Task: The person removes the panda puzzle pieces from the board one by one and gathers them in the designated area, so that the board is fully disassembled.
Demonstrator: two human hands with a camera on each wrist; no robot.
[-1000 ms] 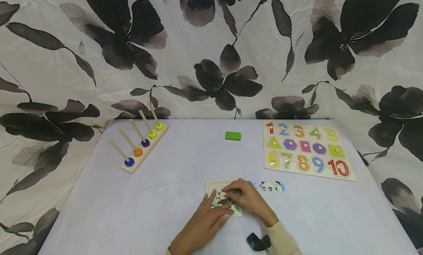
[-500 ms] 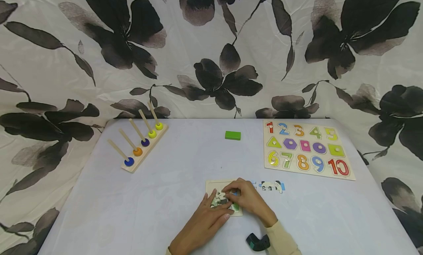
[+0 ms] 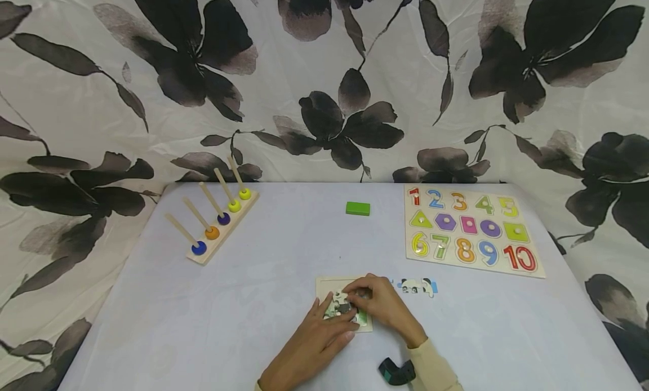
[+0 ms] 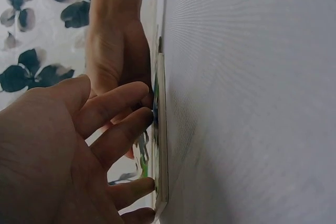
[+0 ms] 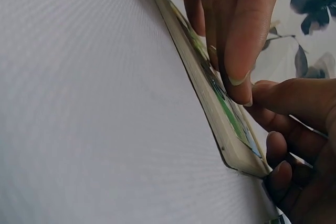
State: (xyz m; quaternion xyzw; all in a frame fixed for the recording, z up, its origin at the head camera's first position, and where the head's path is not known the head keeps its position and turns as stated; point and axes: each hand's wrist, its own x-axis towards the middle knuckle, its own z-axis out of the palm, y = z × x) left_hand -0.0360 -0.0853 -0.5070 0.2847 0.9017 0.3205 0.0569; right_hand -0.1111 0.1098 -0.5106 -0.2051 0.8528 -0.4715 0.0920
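Both hands meet over the small puzzle tray [image 3: 327, 284] at the desk's [image 3: 253, 301] near edge: the left hand [image 3: 316, 337] lies flat, fingers straight, on its pieces, while the right hand [image 3: 382, 306] pinches a piece directly above it.

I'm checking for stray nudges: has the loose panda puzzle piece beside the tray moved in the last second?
No. The loose panda piece lies at the same spot below the number board, just right of the right hand, as before.
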